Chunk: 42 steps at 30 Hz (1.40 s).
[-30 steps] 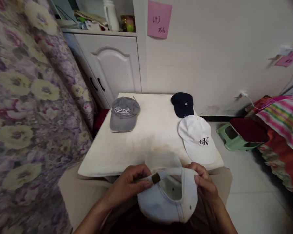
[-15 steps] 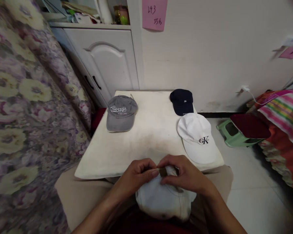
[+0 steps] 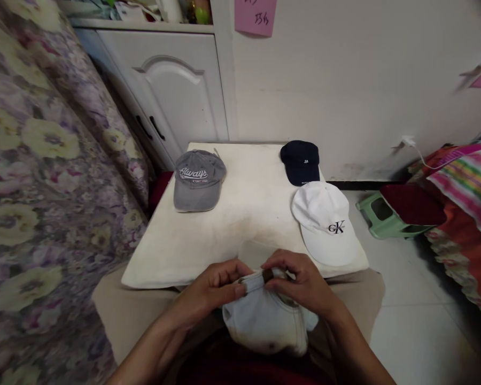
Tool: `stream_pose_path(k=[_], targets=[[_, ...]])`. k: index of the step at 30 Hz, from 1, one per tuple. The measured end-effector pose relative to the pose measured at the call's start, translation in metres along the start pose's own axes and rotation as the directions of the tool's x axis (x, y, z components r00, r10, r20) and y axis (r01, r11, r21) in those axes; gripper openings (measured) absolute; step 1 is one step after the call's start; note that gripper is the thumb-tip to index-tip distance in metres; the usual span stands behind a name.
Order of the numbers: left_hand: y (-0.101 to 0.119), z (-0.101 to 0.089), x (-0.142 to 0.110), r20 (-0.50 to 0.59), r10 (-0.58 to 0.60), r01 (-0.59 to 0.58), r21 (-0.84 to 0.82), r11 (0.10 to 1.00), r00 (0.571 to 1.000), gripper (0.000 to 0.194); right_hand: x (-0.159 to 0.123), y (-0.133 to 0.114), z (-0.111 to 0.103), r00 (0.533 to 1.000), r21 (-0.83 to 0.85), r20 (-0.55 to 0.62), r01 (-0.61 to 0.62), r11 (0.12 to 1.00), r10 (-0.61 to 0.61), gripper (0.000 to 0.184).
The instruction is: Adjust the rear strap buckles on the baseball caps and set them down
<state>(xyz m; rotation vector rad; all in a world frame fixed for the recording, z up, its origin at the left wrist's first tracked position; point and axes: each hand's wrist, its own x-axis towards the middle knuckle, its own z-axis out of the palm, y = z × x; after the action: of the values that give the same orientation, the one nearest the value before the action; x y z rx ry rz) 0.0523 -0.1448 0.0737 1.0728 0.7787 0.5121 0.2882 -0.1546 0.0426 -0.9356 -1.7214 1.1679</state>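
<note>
A pale blue-grey cap [image 3: 264,321] rests in my lap at the table's near edge, its strap side up and its brim pointing away. My left hand [image 3: 220,283] pinches the left part of its back strap. With thumb and fingers, my right hand [image 3: 296,278] grips the strap by the brown buckle piece [image 3: 268,275]. Across the table lie a grey cap [image 3: 198,182] with "Always" lettering at the left, a navy cap [image 3: 301,163] at the back right, and a white cap [image 3: 324,222] with black letters at the right edge.
The caps lie on a cream-covered table [image 3: 248,187]. A white cabinet [image 3: 180,91] and a wall stand behind it. A floral curtain [image 3: 56,214] hangs at the left. On the right are a green stool [image 3: 379,214] and a bed with striped cloth [image 3: 471,176].
My left hand has slid left along the strap, away from the right hand, so more of the strap shows between them. The view has tilted slightly downward.
</note>
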Motion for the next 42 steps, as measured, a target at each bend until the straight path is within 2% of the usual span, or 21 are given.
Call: stream_pose_path(k=[2,4,6,9,12,16,21,24,27,30,34,37,40,42], targets=[[-0.002,0.001,0.001,0.016,0.007,-0.006,-0.043,0.999,1.0,0.026,0.003,-0.003,0.001,0.995,-0.016,0.018,0.102,0.995,-0.102,0.023],[-0.003,0.003,0.002,0.029,0.016,-0.013,-0.082,0.997,0.999,0.029,0.005,-0.008,0.002,0.988,-0.034,0.069,0.144,0.989,-0.142,0.022],[-0.005,0.006,0.002,0.03,0.029,-0.025,-0.103,0.994,0.999,0.03,0.008,-0.013,0.004,0.988,-0.062,0.108,0.115,0.991,-0.108,0.021],[-0.007,0.009,0.001,0.02,0.05,-0.048,-0.097,0.994,0.999,0.029,0.009,-0.018,0.007,0.994,-0.081,0.102,0.055,0.995,-0.046,0.023],[-0.009,0.01,0.0,0.011,0.079,-0.079,-0.064,0.995,0.997,0.025,0.01,-0.019,0.009,0.995,-0.054,0.102,-0.011,0.998,0.016,0.025],[-0.012,0.009,0.0,0.029,0.097,-0.095,-0.049,0.994,0.995,0.022,0.012,-0.015,0.011,0.979,0.025,0.159,-0.13,0.991,0.124,0.026],[-0.013,0.01,0.0,0.035,0.065,-0.064,-0.034,0.997,0.997,0.021,0.012,-0.01,0.009,0.969,0.11,0.206,-0.162,0.981,0.136,0.016],[-0.013,0.01,0.002,0.047,0.065,-0.064,-0.029,0.998,0.997,0.021,0.012,-0.005,0.007,0.959,0.182,0.253,-0.179,0.967,0.13,0.017],[-0.014,0.008,0.004,0.07,0.072,-0.069,-0.056,0.996,0.995,0.021,0.014,0.001,0.006,0.947,0.352,0.296,-0.229,0.907,0.125,0.021],[-0.017,0.003,0.006,0.074,0.081,-0.075,-0.077,0.994,0.994,0.021,0.014,0.006,0.006,0.935,0.516,0.327,-0.297,0.804,0.136,0.023],[-0.02,0.0,0.008,0.054,0.092,-0.087,-0.084,0.993,0.994,0.029,0.012,0.01,0.009,0.938,0.63,0.29,-0.338,0.699,0.192,0.028],[-0.018,0.001,0.009,0.022,0.083,-0.083,-0.027,0.996,0.996,0.025,0.013,0.011,0.013,0.94,0.629,0.267,-0.338,0.7,0.214,0.026],[-0.012,0.005,0.009,-0.019,0.075,-0.07,0.175,0.982,0.997,0.012,0.014,0.008,0.018,0.947,0.583,0.244,-0.316,0.749,0.209,0.021],[-0.008,0.008,0.009,-0.001,0.077,-0.072,0.308,0.949,0.997,0.007,0.015,0.006,0.02,0.954,0.549,0.228,-0.291,0.784,0.195,0.018]])
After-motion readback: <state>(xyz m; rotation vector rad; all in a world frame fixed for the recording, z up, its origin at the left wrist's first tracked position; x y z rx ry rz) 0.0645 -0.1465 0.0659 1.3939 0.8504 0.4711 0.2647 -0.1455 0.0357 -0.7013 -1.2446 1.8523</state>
